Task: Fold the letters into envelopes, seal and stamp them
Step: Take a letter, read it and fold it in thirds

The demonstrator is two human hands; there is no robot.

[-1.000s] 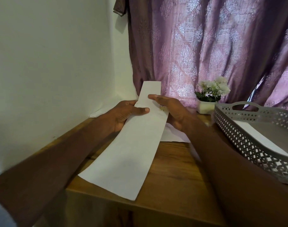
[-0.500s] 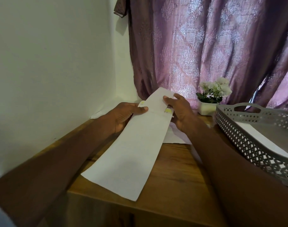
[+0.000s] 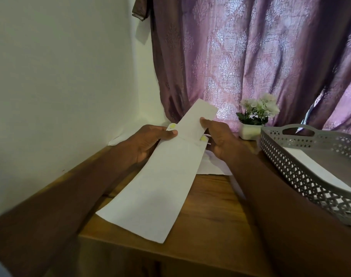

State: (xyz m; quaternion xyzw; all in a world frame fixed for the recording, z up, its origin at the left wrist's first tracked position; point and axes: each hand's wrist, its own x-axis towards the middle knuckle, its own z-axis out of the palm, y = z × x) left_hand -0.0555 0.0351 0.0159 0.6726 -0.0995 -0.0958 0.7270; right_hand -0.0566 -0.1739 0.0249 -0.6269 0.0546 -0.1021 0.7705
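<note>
Two bare hands: left hand [image 3: 148,140], right hand [image 3: 220,140]. One long white paper envelope [image 3: 156,192], pinched under the left thumb. One folded white paper letter [image 3: 198,114], pinched at the right fingertips. Two small yellow marks: one [image 3: 172,126] just beyond the left thumb tip, one [image 3: 203,138] just beside the right fingers. One brown wooden table [image 3: 210,216]. One grey perforated plastic basket [image 3: 302,176], right of the right fingers, with one flat white sheet [image 3: 314,168] inside. One small white-flowered potted plant [image 3: 256,112] beyond the right fingers. One purple patterned curtain [image 3: 250,56]. Loose white papers [image 3: 210,166] under the right fingers, number unclear.
</note>
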